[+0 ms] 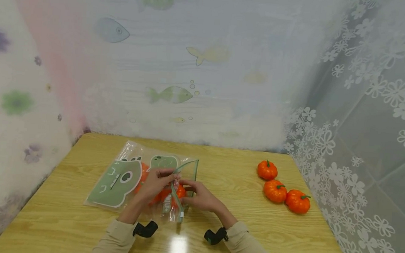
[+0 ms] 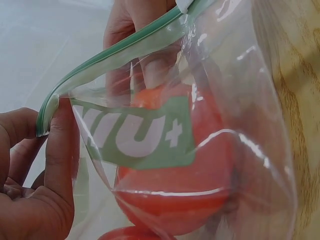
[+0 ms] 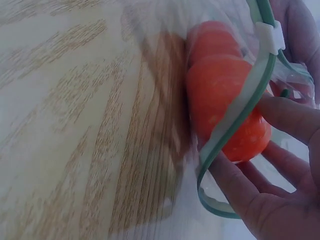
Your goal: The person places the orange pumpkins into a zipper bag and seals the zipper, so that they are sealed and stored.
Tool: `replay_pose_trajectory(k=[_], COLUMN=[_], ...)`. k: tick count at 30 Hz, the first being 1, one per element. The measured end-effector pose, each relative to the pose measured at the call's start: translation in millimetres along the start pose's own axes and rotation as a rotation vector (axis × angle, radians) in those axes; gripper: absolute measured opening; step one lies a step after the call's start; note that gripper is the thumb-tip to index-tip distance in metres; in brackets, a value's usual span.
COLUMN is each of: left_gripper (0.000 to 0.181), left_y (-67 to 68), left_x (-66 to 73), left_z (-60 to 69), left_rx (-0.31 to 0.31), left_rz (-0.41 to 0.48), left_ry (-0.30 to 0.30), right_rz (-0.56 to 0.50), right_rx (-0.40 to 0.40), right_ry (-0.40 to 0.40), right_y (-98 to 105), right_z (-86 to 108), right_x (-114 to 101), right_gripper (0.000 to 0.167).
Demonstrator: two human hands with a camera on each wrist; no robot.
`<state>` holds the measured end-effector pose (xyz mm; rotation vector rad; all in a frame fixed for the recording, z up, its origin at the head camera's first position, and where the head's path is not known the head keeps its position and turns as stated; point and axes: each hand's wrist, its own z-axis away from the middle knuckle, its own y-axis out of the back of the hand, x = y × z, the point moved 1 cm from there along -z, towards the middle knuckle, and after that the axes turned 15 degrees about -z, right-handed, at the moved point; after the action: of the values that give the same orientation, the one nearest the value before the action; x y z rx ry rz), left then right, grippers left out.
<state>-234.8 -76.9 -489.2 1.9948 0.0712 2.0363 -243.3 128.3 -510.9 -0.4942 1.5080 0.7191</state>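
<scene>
A clear zip bag [image 1: 109,188] with a green cartoon print lies on the table, its green-edged mouth spread toward the right. Several orange toy pumpkins [image 3: 215,45] show through its plastic. My left hand [image 1: 157,183] pinches the green zip edge [image 2: 75,75] between thumb and finger. At the mouth, my right hand [image 1: 203,198] holds an orange pumpkin [image 3: 247,142], its fingers around it and partly inside the bag. A white slider [image 3: 270,37] sits on the zip strip. The plastic's folds partly hide the contents.
Three more orange pumpkins with green stems stand at the right of the wooden table [image 1: 234,175]: a back one [image 1: 267,170], a middle one [image 1: 275,191] and a front one [image 1: 298,201]. Printed curtains hang behind and at both sides.
</scene>
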Motion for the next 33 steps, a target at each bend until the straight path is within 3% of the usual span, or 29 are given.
replay_pose_trajectory(k=[8,15,23,33], left_gripper=[0.035,0.036,0.036,0.036], left_y=[2.1,3.1,4.8,4.6], left_x=[-0.2,0.0,-5.8,-1.5], left_z=[0.3,1.4,0.0,2.4], left_rx=[-0.032,-0.035,-0.036,-0.035], left_rz=[0.008,0.007,0.010,0.032], left_ry=[-0.025,-0.035,-0.023,-0.005], right_rz=[0.043,0.046,0.058,0.014], right_rx=[0.009,0.030,0.076,0.188], right_ry=[0.076,0.068,0.022,0.075], right_y=[-4,-8,-2,18], right_z=[-8.4,-9.1,3.3,25.9], right_x=[2,3,-1,-3], right_gripper=[0.054,0.052,0.054,0.050])
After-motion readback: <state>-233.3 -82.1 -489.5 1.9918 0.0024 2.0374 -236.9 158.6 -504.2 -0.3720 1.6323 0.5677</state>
